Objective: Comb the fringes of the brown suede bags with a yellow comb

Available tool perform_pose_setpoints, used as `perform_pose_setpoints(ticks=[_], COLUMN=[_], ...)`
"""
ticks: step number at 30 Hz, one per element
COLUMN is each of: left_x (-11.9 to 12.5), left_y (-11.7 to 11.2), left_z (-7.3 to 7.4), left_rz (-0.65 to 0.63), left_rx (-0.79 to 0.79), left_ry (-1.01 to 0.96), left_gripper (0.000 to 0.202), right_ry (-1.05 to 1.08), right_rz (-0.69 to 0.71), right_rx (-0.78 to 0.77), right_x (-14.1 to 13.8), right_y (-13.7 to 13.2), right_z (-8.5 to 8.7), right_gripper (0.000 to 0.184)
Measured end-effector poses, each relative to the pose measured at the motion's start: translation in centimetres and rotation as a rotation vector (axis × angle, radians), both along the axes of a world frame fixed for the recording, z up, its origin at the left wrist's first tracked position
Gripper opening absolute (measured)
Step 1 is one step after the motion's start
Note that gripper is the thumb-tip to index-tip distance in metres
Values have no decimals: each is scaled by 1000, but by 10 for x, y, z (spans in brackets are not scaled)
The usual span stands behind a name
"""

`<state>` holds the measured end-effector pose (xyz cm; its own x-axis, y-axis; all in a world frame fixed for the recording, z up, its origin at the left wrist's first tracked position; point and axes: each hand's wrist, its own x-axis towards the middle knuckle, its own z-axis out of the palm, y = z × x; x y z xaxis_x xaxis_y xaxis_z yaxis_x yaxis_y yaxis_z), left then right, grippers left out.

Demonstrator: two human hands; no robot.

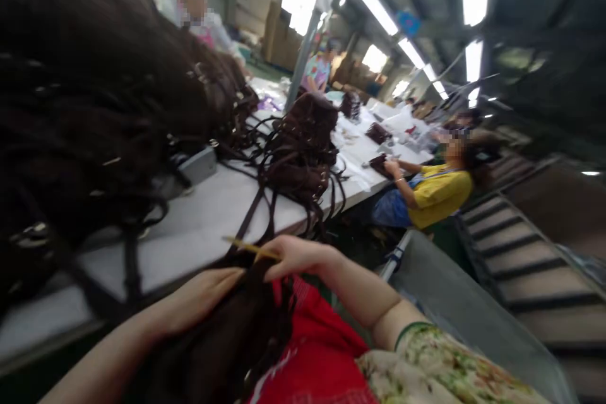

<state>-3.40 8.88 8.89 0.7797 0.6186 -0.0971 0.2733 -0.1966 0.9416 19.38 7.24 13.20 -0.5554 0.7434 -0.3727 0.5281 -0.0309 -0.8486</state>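
Note:
A dark brown bag (222, 341) rests against my lap at the table's edge, in front of the red apron. My left hand (203, 297) is closed on its upper edge, with the fingertips partly hidden by the bag. Between the closed fingers of my right hand (298, 254) is a thin yellowish stick (246, 245), pointing left over the bag's top. The same hand is close against the bag. Dark straps (253, 211) run from the table toward my hands. The picture is blurred, so finer parts of the bag do not show.
A large pile of dark brown bags (95, 76) fills the left of the white table (203, 202). Another stack of bags (305, 145) stands ahead. A person in yellow (438, 192) works at the right edge, near a grey bin (454, 284). Other people stand across the table.

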Motion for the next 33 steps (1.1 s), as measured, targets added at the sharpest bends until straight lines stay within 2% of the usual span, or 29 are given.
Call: perform_pose_setpoints(ticks=[2, 3, 7, 9, 11, 13, 16, 19, 21, 23, 25, 27, 30, 33], left_x=[13, 22, 63, 81, 94, 103, 113, 122, 129, 137, 144, 148, 148, 149], left_y=[-16, -22, -32, -31, -28, -24, -24, -24, -23, -22, -22, -25, -34, -41], left_z=[-8, -12, -23, -27, -32, -40, -54, -64, -65, -62, -59, -57, -53, -43], left_rz=[16, -27, -32, -62, -116, -115, -20, 46, 47, 40, 53, 110, 272, 318], left_rx=[-179, -240, -268, -308, -425, -593, -809, -908, -938, -942, -932, -960, -997, -876], left_ry=[-98, -77, 27, -81, -188, -218, -244, -267, -258, -237, -208, -163, -103, -40], left_gripper=[48, 48, 45, 39, 34, 32, 31, 32, 31, 28, 27, 26, 30, 30], right_ry=[-43, -52, -90, -80, -59, -47, -123, -231, -234, -226, -239, -268, -336, -395], right_rz=[37, 69, 186, 201, 179, 108, -92, -302, -386, -430, -395, -254, -35, 35], right_rx=[8, 12, 38, 42, 60, 119, 251, 272, 262, 338, 467, 555, 570, 544], right_x=[9, 12, 18, 23, 34, 52, 85, 113, 124, 126, 122, 115, 104, 100], right_y=[12, 17, 22, 22, 24, 25, 21, 5, -11, -28, -44, -57, -66, -64], right_z=[-4, -6, -10, -13, -21, -33, -55, -74, -81, -83, -83, -84, -87, -89], right_gripper=[28, 27, 28, 28, 28, 27, 32, 37, 36, 32, 25, 21, 21, 19])
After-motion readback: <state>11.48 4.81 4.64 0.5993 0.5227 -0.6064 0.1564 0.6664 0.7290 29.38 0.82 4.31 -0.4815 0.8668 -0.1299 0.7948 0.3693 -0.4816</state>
